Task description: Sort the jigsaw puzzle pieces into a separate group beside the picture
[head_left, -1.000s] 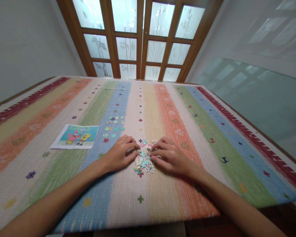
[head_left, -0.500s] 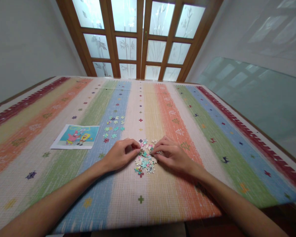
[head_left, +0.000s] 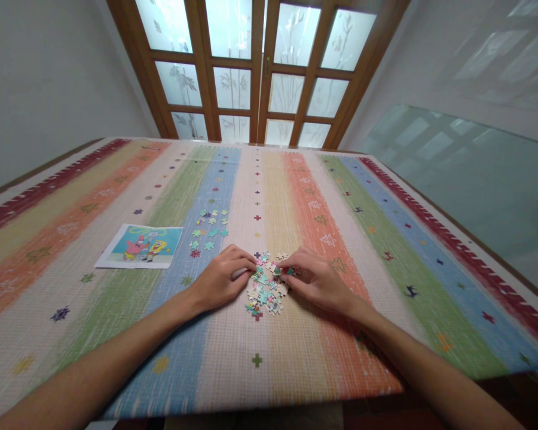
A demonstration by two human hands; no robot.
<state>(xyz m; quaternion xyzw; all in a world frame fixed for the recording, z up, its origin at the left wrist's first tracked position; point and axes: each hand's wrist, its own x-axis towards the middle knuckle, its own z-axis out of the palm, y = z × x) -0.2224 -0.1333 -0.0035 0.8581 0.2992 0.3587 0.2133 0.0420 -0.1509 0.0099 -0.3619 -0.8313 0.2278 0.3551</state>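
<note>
A loose heap of jigsaw puzzle pieces (head_left: 265, 295), some teal or pink and others showing plain beige backs, lies between my hands. At its left edge, my left hand (head_left: 222, 279) has thumb and forefinger pinched together on a small greenish puzzle piece (head_left: 259, 272). From the opposite side, my right hand (head_left: 318, 280) grips another puzzle piece (head_left: 277, 272) at the fingertips. More pieces are partly hidden under the right fingers. Farther forward and left, several separate teal puzzle pieces (head_left: 209, 245) are spread over the blue stripe.
Left of the spread pieces lies a paper sheet with a cartoon picture (head_left: 147, 246) of a pink starfish and a yellow sponge. A striped tablecloth (head_left: 233, 370) covers the table. Beyond the far edge stand wooden glazed doors (head_left: 255, 71); a glass panel (head_left: 466, 161) leans at right.
The right fingers have shifted slightly, and colourful pieces now show beneath them. My left hand stays nearly in place at the heap. The whole view has moved a little.
</note>
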